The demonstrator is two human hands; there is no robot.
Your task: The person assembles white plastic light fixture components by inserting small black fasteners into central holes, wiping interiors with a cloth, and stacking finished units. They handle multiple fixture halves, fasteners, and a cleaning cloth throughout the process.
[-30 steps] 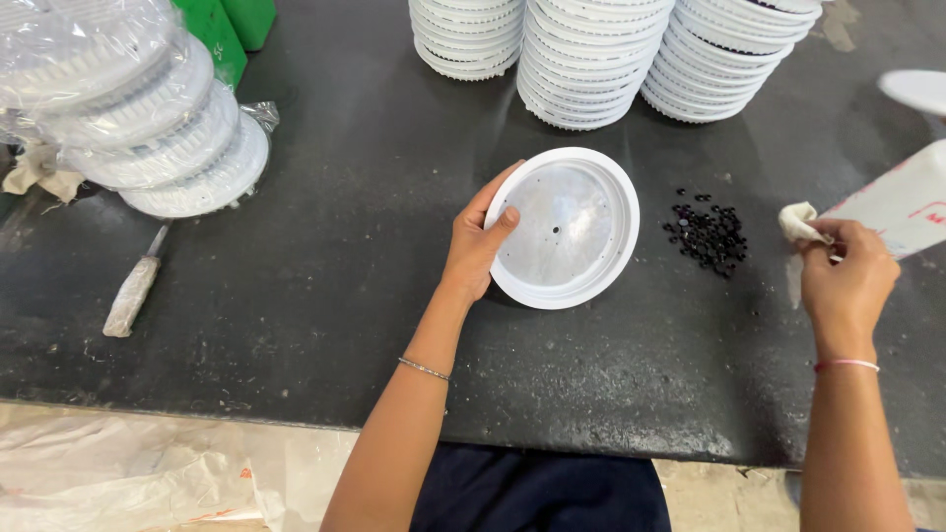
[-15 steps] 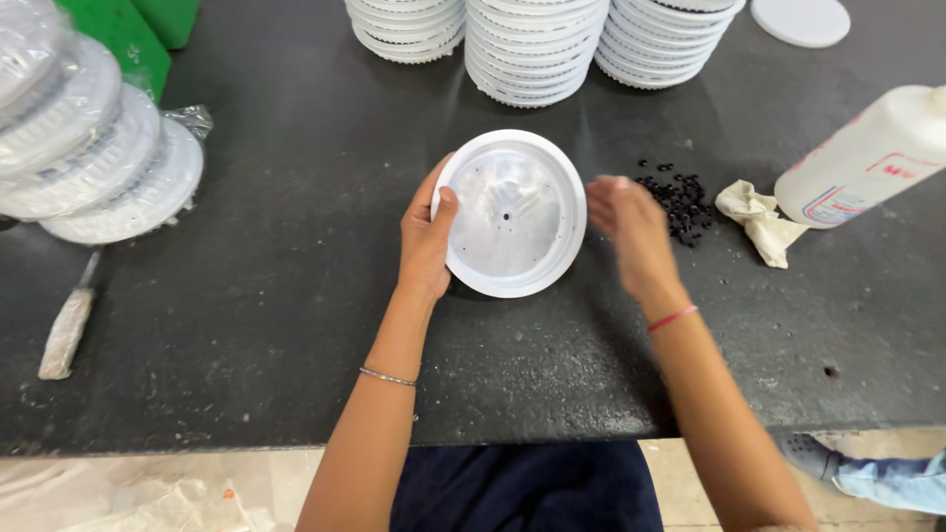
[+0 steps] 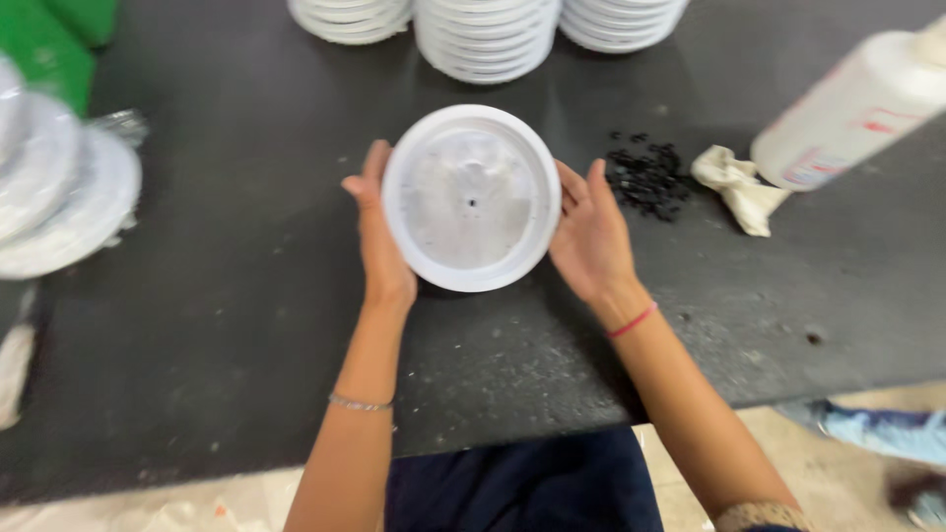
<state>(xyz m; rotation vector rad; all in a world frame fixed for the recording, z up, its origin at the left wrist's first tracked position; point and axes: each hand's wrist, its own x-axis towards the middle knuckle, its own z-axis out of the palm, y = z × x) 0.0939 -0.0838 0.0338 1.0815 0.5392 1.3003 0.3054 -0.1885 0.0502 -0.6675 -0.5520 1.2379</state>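
Disc: round white plastic disc (image 3: pixel 471 197) above the black worktop (image 3: pixel 246 325), centre.
Left hand: left hand (image 3: pixel 379 236) cups its left rim.
Right hand: right hand (image 3: pixel 591 232) cups its right rim.
Nearby: small black pellets (image 3: pixel 645 177), crumpled cloth (image 3: pixel 734 187).

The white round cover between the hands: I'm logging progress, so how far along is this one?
Done: stacks of white covers stand at the table's far edge. In hand: the left hand and right hand cup one white round cover by its rim. Left: the black small parts, crumpled cloth and white bottle lie untouched.
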